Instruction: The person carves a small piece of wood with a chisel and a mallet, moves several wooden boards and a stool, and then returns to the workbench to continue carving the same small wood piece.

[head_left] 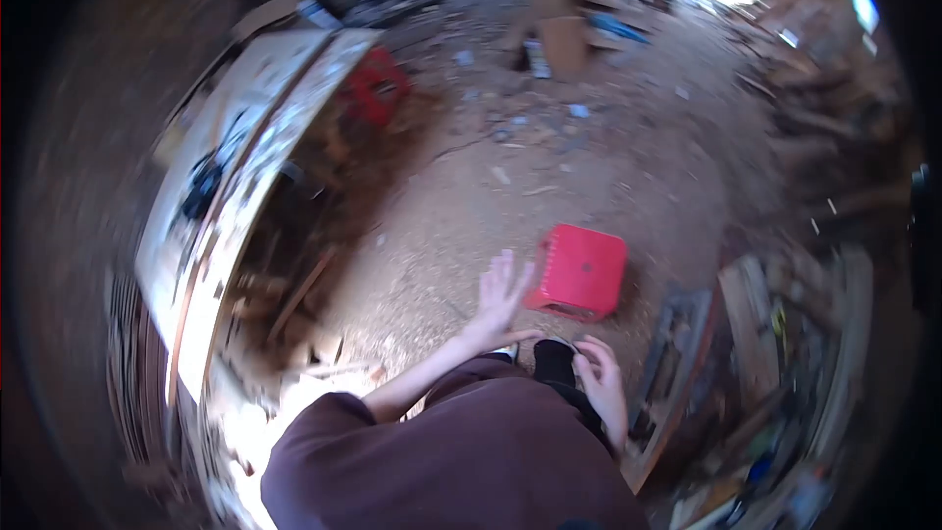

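My left hand (pixel 498 304) reaches forward with its fingers spread and nothing in it. Just beyond its fingertips, to the right, a red plastic stool (pixel 586 270) stands upright on the dirt floor. In the view, the hand's edge comes close to the stool's left side. My right hand (pixel 601 381) hangs low near my leg, fingers loosely bent and apart, with no object showing in it. Below the stool, a dark trouser leg and shoe (pixel 555 361) appear between the two hands.
At left runs a long workbench (pixel 224 226) with a dark tool (pixel 203 182) on top and another red stool (pixel 378 85) beside it. Wood pieces (pixel 751 324) lie piled at right, near a long wooden frame (pixel 670 373). Cardboard (pixel 563 47) stands at the back amid litter.
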`<control>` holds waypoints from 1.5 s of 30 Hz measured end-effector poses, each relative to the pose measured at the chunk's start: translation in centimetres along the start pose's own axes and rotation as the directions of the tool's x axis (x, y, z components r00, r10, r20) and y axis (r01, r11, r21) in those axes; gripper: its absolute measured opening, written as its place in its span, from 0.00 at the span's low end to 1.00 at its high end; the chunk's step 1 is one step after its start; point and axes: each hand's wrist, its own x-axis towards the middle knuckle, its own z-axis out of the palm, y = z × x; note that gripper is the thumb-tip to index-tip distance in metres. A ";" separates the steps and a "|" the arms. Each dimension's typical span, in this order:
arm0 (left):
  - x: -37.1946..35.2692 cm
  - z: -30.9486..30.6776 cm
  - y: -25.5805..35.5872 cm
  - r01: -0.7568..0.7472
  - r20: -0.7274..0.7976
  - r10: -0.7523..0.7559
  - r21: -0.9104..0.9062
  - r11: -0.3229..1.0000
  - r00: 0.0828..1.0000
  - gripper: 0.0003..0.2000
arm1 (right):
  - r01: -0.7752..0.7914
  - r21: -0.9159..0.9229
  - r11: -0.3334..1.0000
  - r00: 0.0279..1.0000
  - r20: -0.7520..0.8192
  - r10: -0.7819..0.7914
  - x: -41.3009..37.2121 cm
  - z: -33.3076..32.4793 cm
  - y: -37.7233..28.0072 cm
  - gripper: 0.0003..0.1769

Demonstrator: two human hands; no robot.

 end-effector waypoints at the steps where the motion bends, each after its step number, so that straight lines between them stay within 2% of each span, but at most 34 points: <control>1: 0.5 -0.1 -0.1 0.005 0.000 -0.005 0.033 0.999 1.000 0.59 | 0.042 -0.058 0.997 0.999 -0.005 -0.042 -0.3 0.1 0.1 0.14; 4: 2.5 0.5 0.6 -0.068 0.004 0.068 0.068 0.995 0.998 0.61 | 0.127 -0.259 0.957 0.986 -0.072 -0.150 -1.6 -1.2 -1.2 0.15; 5: 3.3 1.0 0.9 -0.167 0.064 0.165 0.036 0.985 0.984 0.61 | 0.137 -0.266 0.954 0.979 -0.110 -0.171 -2.0 -1.7 -0.6 0.15; 6: 4.2 1.7 1.2 -0.162 0.061 0.160 0.032 0.986 0.985 0.61 | 0.092 -0.271 0.958 0.965 -0.212 -0.153 -2.5 -2.7 -0.3 0.15; 7: 5.2 2.5 2.1 -0.146 0.051 0.144 0.032 0.989 0.988 0.61 | 0.069 -0.236 0.969 0.963 -0.238 -0.126 -3.1 -3.6 -0.2 0.15; 8: 6.3 3.4 3.2 -0.213 0.086 0.211 0.015 0.977 0.974 0.61 | 0.058 -0.200 0.978 0.962 -0.250 -0.108 -3.6 -4.6 -0.2 0.16; 9: 7.3 4.2 4.3 -0.214 0.123 0.214 -0.016 0.977 0.969 0.61 | 0.055 -0.287 0.956 0.927 -0.341 -0.156 -4.5 -5.7 -0.6 0.16; 10: 8.5 4.8 5.4 -0.207 0.156 0.211 -0.040 0.978 0.965 0.61 | 0.041 -0.283 0.958 0.907 -0.392 -0.154 -5.4 -6.7 -0.6 0.16; 12: 11.6 7.1 7.5 -0.307 0.171 0.321 -0.103 0.946 0.932 0.59 | -0.060 -0.096 0.994 0.886 -0.463 0.009 -7.3 -8.8 0.3 0.15; 14: 14.8 8.3 10.0 -0.389 0.183 0.416 -0.168 0.906 0.891 0.58 | -0.033 -0.046 0.998 0.813 -0.582 0.000 -9.0 -9.9 1.3 0.15; 16: 18.1 9.4 14.3 -0.429 0.177 0.476 -0.249 0.868 0.861 0.55 | -0.061 0.205 0.977 0.713 -0.676 0.186 -10.9 -11.2 2.6 0.15; 18: 21.2 10.5 18.6 -0.480 0.144 0.541 -0.313 0.819 0.829 0.55 | -0.012 0.232 0.973 0.637 -0.748 0.186 -12.6 -12.7 3.4 0.14; 20: 23.7 11.2 22.8 -0.486 0.099 0.581 -0.446 0.752 0.808 0.50 | 0.001 0.244 0.970 0.517 -0.830 0.208 -13.9 -13.9 4.9 0.13; 22: 26.7 12.8 25.6 -0.547 0.091 0.639 -0.434 0.716 0.764 0.52 | 0.017 0.269 0.963 0.447 -0.864 0.234 -15.0 -15.1 4.6 0.12; 24: 29.2 14.0 28.8 -0.382 0.220 0.593 -0.584 0.716 0.775 0.51 | -0.014 0.233 0.972 0.344 -0.912 0.224 -16.1 -16.0 5.2 0.12; 29: 36.1 17.3 36.5 -0.504 0.273 0.661 -0.468 0.726 0.699 0.55 | 0.008 0.290 0.957 0.222 -0.934 0.281 -18.0 -15.6 6.1 0.11; 35: 44.1 23.9 43.1 -0.429 0.481 0.645 -0.489 0.760 0.593 0.59 | 0.016 0.333 0.943 0.092 -0.939 0.331 -19.4 -13.0 5.5 0.12; 38: 48.7 26.8 45.0 -0.204 0.574 0.527 -0.532 0.822 0.627 0.56 | 0.113 0.418 0.901 -0.005 -0.907 0.421 -20.0 -10.9 5.0 0.11; 39: 50.3 28.1 45.7 -0.123 0.609 0.483 -0.536 0.835 0.629 0.56 | 0.116 0.420 0.900 -0.039 -0.904 0.426 -20.1 -10.1 5.4 0.11; 41: 53.7 30.8 47.0 0.043 0.678 0.388 -0.525 0.850 0.624 0.57 | 0.218 0.356 0.909 -0.061 -0.924 0.377 -20.1 -9.0 6.7 0.10; 42: 55.8 32.4 46.8 0.038 0.689 0.399 -0.526 0.850 0.606 0.57 | 0.219 0.357 0.908 -0.085 -0.920 0.383 -20.0 -9.1 6.5 0.10; 44: 59.1 35.3 45.5 0.121 0.839 0.335 -0.422 0.899 0.429 0.55 | 0.255 0.278 0.926 -0.022 -0.956 0.293 -19.6 -9.8 5.9 0.12; 45: 58.9 35.8 45.5 0.119 0.845 0.334 -0.416 0.902 0.418 0.55 | 0.255 0.284 0.924 -0.033 -0.953 0.302 -19.2 -10.8 5.3 0.12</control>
